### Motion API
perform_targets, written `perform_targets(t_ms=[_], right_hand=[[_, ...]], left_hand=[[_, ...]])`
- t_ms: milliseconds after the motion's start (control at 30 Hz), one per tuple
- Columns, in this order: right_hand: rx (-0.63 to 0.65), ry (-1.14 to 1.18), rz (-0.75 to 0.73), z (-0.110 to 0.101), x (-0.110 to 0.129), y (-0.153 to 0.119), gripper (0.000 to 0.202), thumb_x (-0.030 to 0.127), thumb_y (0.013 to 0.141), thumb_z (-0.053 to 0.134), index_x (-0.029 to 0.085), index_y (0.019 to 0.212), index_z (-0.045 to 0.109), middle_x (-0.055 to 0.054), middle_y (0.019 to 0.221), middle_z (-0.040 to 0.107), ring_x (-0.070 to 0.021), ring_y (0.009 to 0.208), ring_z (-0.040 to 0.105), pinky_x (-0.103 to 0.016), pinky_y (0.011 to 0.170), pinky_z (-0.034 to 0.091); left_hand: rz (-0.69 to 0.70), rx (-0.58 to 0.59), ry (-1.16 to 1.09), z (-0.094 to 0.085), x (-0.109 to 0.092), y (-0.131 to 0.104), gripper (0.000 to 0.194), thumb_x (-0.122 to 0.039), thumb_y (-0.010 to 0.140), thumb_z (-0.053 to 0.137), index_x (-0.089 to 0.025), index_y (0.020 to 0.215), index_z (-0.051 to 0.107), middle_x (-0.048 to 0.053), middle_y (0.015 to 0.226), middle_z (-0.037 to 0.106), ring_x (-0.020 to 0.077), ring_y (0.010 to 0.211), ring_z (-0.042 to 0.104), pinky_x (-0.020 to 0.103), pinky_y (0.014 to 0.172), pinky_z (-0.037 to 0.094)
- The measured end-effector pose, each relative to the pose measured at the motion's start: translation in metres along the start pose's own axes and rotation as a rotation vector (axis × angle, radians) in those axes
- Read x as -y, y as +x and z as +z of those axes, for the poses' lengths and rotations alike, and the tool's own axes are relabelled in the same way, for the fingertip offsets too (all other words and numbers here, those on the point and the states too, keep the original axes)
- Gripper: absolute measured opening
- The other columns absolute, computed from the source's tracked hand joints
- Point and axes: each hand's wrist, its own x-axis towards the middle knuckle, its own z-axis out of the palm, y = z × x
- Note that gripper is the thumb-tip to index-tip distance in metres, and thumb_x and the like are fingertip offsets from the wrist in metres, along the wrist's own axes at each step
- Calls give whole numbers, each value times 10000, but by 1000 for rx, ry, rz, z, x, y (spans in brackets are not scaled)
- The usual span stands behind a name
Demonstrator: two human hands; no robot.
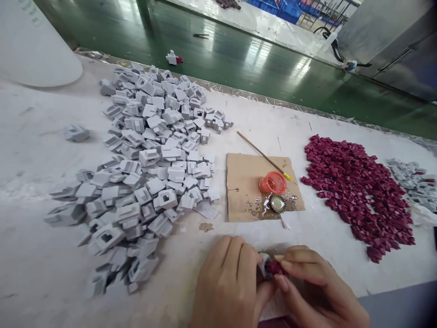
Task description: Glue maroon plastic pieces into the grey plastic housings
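Observation:
Near the front edge of the table, my left hand [228, 278] is closed round a grey plastic part [263, 263], mostly hidden by the fingers. My right hand [312, 282] pinches a dark red plastic part [276, 268] between thumb and fingers. The two parts touch, the red one at the grey one's open side; how deep it sits I cannot tell. Left of my hands spreads a large heap of grey plastic parts [170, 152]. A heap of dark red parts [355, 187] lies to the right.
Beyond my hands is a cardboard piece [239, 168] bearing an orange-red cup [273, 182], a bottle cap [277, 203] and a thin yellow-tipped stick [262, 156]. A green conveyor belt [221, 59] carries a joined grey-and-red piece [174, 58]. More grey parts [416, 182] lie far right.

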Motion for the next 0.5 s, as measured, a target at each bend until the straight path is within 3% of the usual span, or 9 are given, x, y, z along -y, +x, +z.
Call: perform_targets(t_ms=[267, 433, 500], right_hand=[[201, -153, -77, -10, 4, 2, 272, 11, 823, 657, 187, 1030, 637, -62, 884, 669, -200, 832, 650, -306, 653, 602], [232, -185, -117, -11, 7, 4, 262, 10, 855, 634, 174, 1057, 609, -60, 912, 661, -170, 855, 653, -248, 709, 598], [325, -130, -119, -16, 7, 10, 230, 53, 890, 624, 180, 1080, 593, -57, 951, 659, -153, 890, 657, -213, 747, 593]], left_hand=[[29, 27, 20, 1, 1, -5, 119, -153, 877, 569, -202, 805, 488, 27, 688, 563, 218, 625, 539, 318, 519, 414], [56, 15, 45, 1, 4, -3, 126, -154, 883, 557, -203, 785, 493, 14, 657, 551, 206, 591, 543, 316, 512, 432], [80, 2, 45, 1, 3, -2, 126, -191, 901, 542, -204, 784, 498, 11, 643, 553, 200, 569, 548, 313, 507, 439]])
